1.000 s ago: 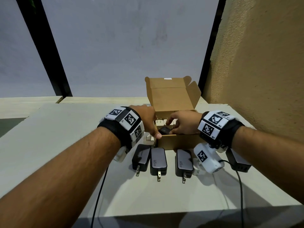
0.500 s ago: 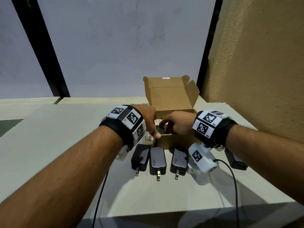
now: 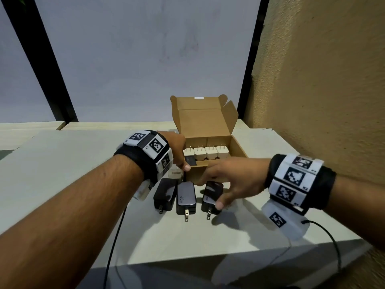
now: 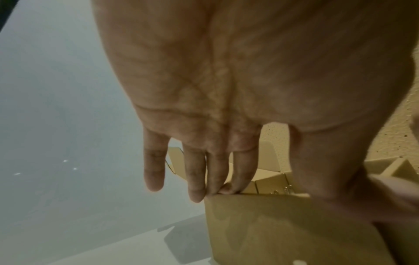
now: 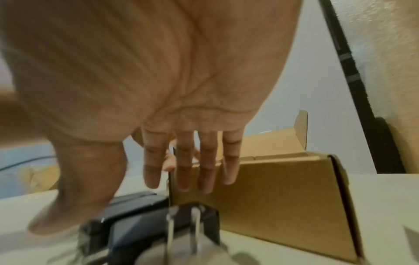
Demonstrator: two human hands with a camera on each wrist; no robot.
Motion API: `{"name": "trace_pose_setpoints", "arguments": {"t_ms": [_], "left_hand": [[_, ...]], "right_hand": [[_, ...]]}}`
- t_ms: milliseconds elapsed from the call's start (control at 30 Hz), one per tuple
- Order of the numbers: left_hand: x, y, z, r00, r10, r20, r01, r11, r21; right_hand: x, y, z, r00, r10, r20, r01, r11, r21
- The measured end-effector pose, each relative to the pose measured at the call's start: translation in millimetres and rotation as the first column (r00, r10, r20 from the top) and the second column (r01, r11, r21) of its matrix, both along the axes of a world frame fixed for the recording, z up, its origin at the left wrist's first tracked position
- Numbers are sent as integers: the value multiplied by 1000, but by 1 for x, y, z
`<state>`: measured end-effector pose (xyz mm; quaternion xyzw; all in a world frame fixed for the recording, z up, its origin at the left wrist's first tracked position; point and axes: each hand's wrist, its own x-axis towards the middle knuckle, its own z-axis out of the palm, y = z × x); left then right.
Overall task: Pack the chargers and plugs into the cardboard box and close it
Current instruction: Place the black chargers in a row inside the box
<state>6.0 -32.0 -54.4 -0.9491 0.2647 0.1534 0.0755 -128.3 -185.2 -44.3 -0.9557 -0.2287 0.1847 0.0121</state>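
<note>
The open cardboard box (image 3: 237, 149) stands at the table's back, lid up. Inside it stand several white plugs (image 3: 205, 152) in a row, with a dark charger (image 3: 190, 161) lying in front of them. My left hand (image 3: 183, 161) rests on the box's front left corner with straight fingers (image 4: 235, 184) on the rim. Before the box lie a black charger (image 3: 164, 195), a grey 65 W charger (image 3: 186, 198) and a dark charger (image 3: 211, 195) (image 5: 158, 220). My right hand (image 3: 210, 192) is spread over that last one, thumb at its near corner, fingers straight.
A white plug (image 3: 175, 171) stands on the table left of the box, partly behind my left wrist. A tan textured wall (image 3: 312, 101) closes the right side. The table's front edge (image 3: 208, 261) is close. Black cables hang off both wrists.
My right hand has come out of the box, leaving the dark charger inside, and has dropped toward the rightmost charger on the table. The left hand stays at the box corner.
</note>
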Motion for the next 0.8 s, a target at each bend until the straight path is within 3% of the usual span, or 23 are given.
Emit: {"name": "trace_pose_setpoints", "arguments": {"t_ms": [133,267,400,533,633,700,800], "left_hand": [[-5,-1,-2,1000,7,24,-7,1000,-7],[-8,0,-3,999,9,43,-9,1000,-14],[-9,-1,-1,999,4,46,-4,1000,-7],[-11,3,-1,999,12,51,-11,1000,-27],[-14,4,1,999,15,46,-14,999,-35],[-15,2,2,999,12,51,-11,1000,-18],[-17,1,2,998,9,65,-9,1000,11]], "right_hand": [[-6,3,-17,999,-40,4,40,998,-50],[-9,4,-26,996,54,67,-48,995,-90],[-5,0,-26,988,65,141,-60,998,-35],[-2,-12,-10,969,-142,202,85,960,268],[8,-21,2,874,-397,279,240,854,462],[17,-27,7,818,-525,235,340,770,539],[30,-35,9,802,-592,74,444,675,590]]}}
